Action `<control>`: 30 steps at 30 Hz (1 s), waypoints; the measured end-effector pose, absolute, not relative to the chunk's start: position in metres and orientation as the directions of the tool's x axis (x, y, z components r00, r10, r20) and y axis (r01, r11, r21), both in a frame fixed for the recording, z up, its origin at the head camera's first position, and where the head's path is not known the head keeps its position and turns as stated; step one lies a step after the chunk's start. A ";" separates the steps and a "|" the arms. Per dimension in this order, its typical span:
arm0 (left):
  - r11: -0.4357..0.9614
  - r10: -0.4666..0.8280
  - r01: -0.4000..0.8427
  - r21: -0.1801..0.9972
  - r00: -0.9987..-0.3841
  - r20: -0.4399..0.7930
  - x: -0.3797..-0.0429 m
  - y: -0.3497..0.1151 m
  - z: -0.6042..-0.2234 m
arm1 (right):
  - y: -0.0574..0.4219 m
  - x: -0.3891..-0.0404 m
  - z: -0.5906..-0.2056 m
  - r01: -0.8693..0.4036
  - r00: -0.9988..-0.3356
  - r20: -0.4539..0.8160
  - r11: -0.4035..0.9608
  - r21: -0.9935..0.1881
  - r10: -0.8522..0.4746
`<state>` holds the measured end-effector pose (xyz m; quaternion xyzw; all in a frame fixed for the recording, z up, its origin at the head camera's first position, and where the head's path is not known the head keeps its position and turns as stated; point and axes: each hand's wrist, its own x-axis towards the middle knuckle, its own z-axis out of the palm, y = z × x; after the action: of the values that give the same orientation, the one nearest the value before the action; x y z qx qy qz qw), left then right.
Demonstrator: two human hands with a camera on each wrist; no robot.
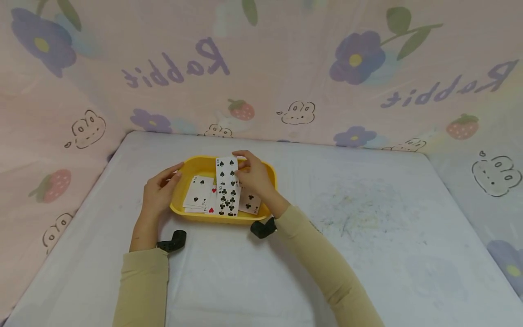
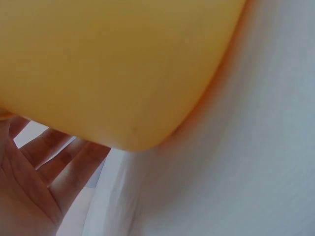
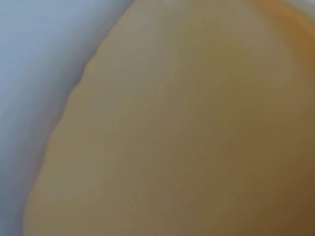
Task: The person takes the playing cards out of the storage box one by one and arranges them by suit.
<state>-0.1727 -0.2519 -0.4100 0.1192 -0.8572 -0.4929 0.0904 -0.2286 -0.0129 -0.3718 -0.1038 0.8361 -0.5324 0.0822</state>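
Across the lower part of the head view, a white-covered table (image 1: 229, 281) lay beneath everything, and just left of the frame's centre sat the yellow tray (image 1: 224, 219), which looked light and fairly rigid, probably smooth plastic, apt to slide if nudged and best steadied at the rim. The right hand (image 1: 255, 177), over the right part of the tray, pinched a playing card between thumb and fingers, while the left hand (image 1: 160, 188), at the tray's left end, gripped the rim, its other fingers lying along the outer wall in the left wrist view; the right wrist view was too blurred to add anything. The pinched card, the six of spades (image 1: 226, 169), stood in the upper middle of the tray, taken by its right edge, a sensible hold for something so thin, feather-light and springy: a firm squeeze would likely bow or crease it. The nine of clubs (image 1: 227, 202) showed directly below it in the frame; whether the fingers held that one too, I could not tell. To its left lay the two of spades (image 1: 197, 190) on other cards, and to its right the three of clubs (image 1: 249, 205); slick faces would probably slip over one another, so a lifted edge or corner seemed the surest purchase.
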 end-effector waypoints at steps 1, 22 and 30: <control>0.486 -0.294 -0.116 0.866 -0.955 0.037 -0.173 -0.252 -0.410 | -0.012 -0.228 -0.371 -0.081 -0.966 -0.027 0.402 -0.912 -0.257; 0.480 -0.311 -0.135 0.867 -0.950 0.024 -0.172 -0.250 -0.409 | 0.046 -0.245 -0.366 -0.003 -0.994 -0.022 0.230 -0.973 -0.104; 0.494 -0.301 -0.130 0.859 -0.953 0.029 -0.169 -0.249 -0.407 | 0.072 -0.252 -0.371 -0.003 -1.000 -0.001 0.207 -0.978 -0.021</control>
<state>-0.1690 -0.2493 -0.4068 0.1255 -0.8599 -0.4869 0.0879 -0.2518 0.0720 -0.3711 -0.0079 0.7767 -0.6297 0.0071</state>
